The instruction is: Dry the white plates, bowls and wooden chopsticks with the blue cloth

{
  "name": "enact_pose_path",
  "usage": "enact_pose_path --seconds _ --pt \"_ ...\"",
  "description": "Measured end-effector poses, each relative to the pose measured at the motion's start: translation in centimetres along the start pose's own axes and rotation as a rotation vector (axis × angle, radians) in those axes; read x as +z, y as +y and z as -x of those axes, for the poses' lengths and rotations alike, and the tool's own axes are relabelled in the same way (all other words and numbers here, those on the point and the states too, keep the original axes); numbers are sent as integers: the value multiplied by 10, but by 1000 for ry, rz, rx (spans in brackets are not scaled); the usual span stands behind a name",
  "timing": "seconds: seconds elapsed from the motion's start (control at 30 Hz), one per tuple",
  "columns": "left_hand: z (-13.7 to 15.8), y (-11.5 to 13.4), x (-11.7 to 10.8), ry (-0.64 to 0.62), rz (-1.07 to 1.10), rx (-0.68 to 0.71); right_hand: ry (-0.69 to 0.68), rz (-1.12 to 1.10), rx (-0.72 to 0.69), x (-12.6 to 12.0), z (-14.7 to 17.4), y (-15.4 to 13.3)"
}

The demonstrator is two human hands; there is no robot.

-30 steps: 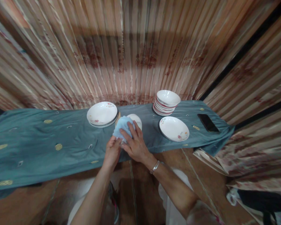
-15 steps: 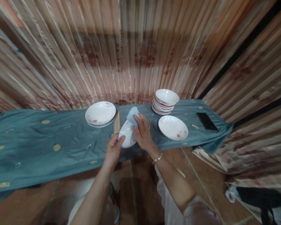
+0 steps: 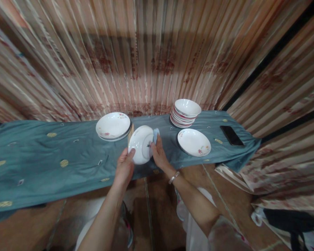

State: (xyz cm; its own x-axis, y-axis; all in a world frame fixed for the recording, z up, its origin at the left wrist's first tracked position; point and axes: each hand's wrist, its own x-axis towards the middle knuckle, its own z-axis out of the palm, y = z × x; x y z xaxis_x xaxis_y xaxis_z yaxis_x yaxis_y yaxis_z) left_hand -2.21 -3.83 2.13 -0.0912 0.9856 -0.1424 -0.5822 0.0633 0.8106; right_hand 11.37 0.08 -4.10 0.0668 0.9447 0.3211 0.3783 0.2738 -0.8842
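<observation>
A white plate is tilted up in front of me, its underside with a small dark mark facing me. My left hand grips its lower left edge, thumb on the underside. In my right hand is a light blue cloth, pressed at the plate's right rim; most of the cloth is hidden by the plate and fingers. Behind the plate lie wooden chopsticks, partly covered by it. To their left rests a stack of flowered plates.
A stack of bowls stands at the back right, with more flowered plates in front of it. Farther right lies a black phone. A green cloth covers the long table, and a pleated curtain hangs behind it.
My right hand and the cloth have moved from the plate's upper underside down to its right rim. The plate has turned, so more of its underside shows.
</observation>
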Motion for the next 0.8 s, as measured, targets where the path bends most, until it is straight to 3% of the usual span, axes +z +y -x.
enact_pose_path --seconds 0.17,0.47,0.8 --pt "-1 -1 -1 5 21 9 -24 116 9 6 5 -11" --pt "-2 -2 -3 -9 40 13 -47 343 -235 12 15 -31" --pt "-5 1 -8 32 34 22 -221 396 -439 7 44 -41"
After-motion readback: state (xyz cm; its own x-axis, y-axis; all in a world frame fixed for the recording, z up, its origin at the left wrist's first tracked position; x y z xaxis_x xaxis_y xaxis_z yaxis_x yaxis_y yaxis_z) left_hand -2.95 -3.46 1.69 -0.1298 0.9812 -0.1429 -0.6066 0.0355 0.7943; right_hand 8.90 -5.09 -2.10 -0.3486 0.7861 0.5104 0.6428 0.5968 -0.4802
